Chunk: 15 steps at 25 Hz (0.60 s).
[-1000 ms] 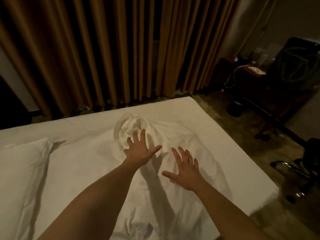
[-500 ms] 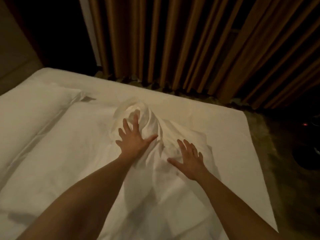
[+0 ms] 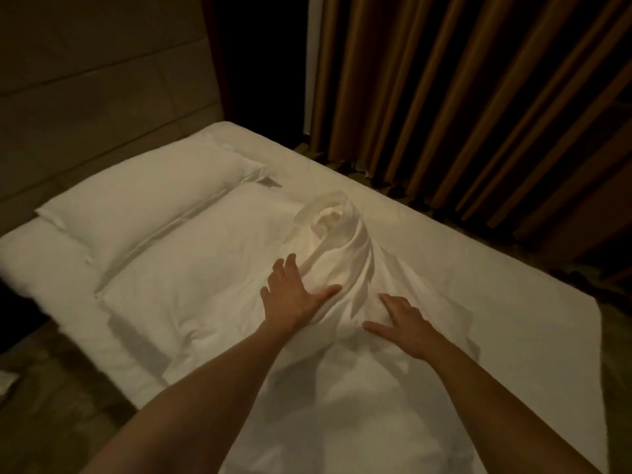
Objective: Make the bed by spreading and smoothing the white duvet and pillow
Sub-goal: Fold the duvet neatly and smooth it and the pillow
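Since a second ago the view is swung left: headboard and pillow are now seen, the desk is lost. The hands are barely moved on the duvet, so smoothing is judged unfinished. One pillow is counted at the bed's head, one duvet below it, one raised bunch mid-bed. Left hand and right hand are laid flat, fingers spread, gripping nothing. Curtain detail is possibly lost to the dimness.
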Motion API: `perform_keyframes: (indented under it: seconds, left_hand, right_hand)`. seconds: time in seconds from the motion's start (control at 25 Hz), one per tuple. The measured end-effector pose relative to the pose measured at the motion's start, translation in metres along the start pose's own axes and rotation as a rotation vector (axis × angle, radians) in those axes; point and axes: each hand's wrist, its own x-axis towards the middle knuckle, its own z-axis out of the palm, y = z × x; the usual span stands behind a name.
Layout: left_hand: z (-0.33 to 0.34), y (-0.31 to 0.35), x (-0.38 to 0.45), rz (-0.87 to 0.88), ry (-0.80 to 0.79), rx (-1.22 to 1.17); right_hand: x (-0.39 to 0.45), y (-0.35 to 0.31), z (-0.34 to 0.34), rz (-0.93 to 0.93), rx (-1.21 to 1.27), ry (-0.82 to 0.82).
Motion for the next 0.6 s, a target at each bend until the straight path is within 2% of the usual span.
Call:
perform_keyframes:
  seconds: [0.2, 0.28, 0.44, 0.6]
  left_hand:
    - [0.006, 0.012, -0.097, -0.143, 0.156, -0.032]
    - [0.015, 0.015, -0.135, -0.178, 0.244, -0.037]
    - [0.036, 0.013, -0.193, -0.262, 0.263, -0.090]
    - [0.032, 0.000, -0.184, -0.257, 0.234, -0.069]
  right_hand:
    - [-0.057, 0.027, -0.007, -0.229, 0.004, -0.091]
    - [-0.076, 0.041, -0.014, -0.265, 0.016, -0.091]
    - [-0.105, 0.062, -0.027, -0.282, 0.018, -0.098]
    - [-0.099, 0.065, -0.042, -0.253, 0.021, -0.073]
